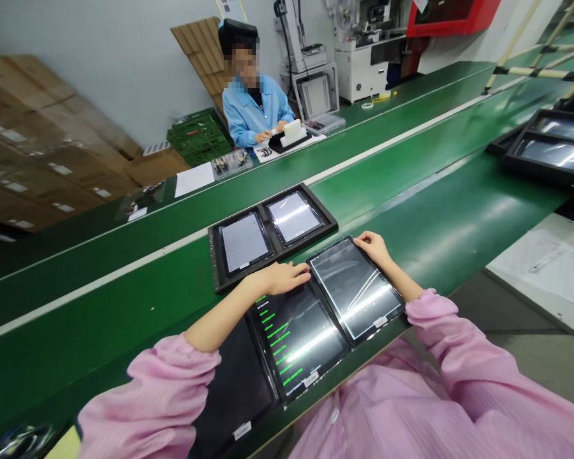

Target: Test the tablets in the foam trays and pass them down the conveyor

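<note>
My left hand (280,278) lies flat, fingers stretched out, on the top edge of a dark tablet (299,341) that shows lines of green text. My right hand (373,245) grips the far right corner of a second tablet (356,288), whose grey screen is covered with shiny film. Both tablets lie side by side on the green conveyor belt (435,223) in front of me. Just beyond them sits a black tray (272,233) holding two lit tablets. A third dark panel (234,389) lies under my left forearm.
Another black tray (550,150) with screens rests at the far right of the belt. Across the line a person in a blue coat (253,108) handles a white block. Cardboard boxes (43,146) stack at the left. Green crates (198,134) and machines (363,57) stand behind.
</note>
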### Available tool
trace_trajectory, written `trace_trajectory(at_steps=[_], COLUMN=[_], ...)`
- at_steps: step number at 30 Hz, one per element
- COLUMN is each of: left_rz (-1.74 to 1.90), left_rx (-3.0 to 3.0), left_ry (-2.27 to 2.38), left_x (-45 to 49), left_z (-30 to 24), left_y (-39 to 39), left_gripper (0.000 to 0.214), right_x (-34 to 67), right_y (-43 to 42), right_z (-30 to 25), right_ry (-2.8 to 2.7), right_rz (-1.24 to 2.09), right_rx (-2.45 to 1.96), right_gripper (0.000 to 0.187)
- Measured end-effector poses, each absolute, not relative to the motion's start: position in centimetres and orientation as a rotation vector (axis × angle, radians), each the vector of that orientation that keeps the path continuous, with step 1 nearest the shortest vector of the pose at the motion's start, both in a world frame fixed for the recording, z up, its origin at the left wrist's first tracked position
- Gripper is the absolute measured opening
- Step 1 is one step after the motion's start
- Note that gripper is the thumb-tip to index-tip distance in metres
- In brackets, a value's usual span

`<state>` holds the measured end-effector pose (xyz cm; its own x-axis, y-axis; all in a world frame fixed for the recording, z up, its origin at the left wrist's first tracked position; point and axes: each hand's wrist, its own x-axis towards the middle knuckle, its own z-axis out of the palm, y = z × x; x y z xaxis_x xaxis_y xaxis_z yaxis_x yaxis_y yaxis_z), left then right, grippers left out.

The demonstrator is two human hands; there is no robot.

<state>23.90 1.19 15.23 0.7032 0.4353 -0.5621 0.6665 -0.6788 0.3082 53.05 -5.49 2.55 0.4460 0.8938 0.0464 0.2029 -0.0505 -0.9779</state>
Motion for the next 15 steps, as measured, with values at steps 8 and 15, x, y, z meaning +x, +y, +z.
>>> trace_trajectory(at_steps=[8,15], left_rz=[-0.473,-0.238], left_rx=[2.193,2.104], left_ry=[1.047,1.255], left_x=[24.3,21.1], left_z=[13.7,13.2], left_y=[5.2,8.5], left_gripper=[0.086,0.082], right_x=[53.1,53.2], right_y=[-5.3,-5.0], right_z=[2.4,2.0], right_ry=[-1.008,-0.961], right_rz=[0.765,0.802], right_rx=[-1.529,-1.503], right_gripper=[0.025,0.023])
